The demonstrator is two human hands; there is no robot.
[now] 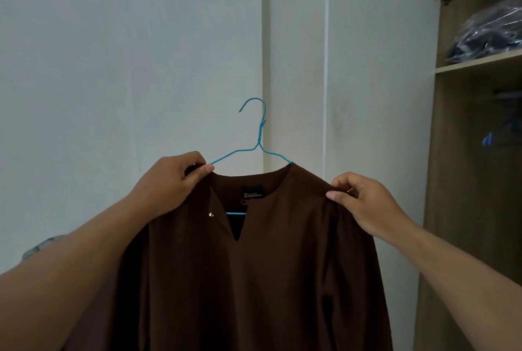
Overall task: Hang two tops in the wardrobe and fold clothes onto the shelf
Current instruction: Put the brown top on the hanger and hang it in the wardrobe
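A dark brown long-sleeved top [271, 271] with a V-notch neckline and a black label hangs in front of me on a blue wire hanger [258, 135]. The hanger's hook points up and to the left, free in the air. My left hand [172, 181] pinches the top's left shoulder at the collar, where the hanger wire enters. My right hand [364, 203] pinches the right shoulder seam. The hanger's lower bar shows through the neck opening.
An open wooden wardrobe [463, 152] stands at the right. Its upper shelf [477, 63] carries a dark garment in a clear plastic bag [491, 34]. A blue hanger tip [487, 139] shows in the dim hanging space below. White walls lie ahead.
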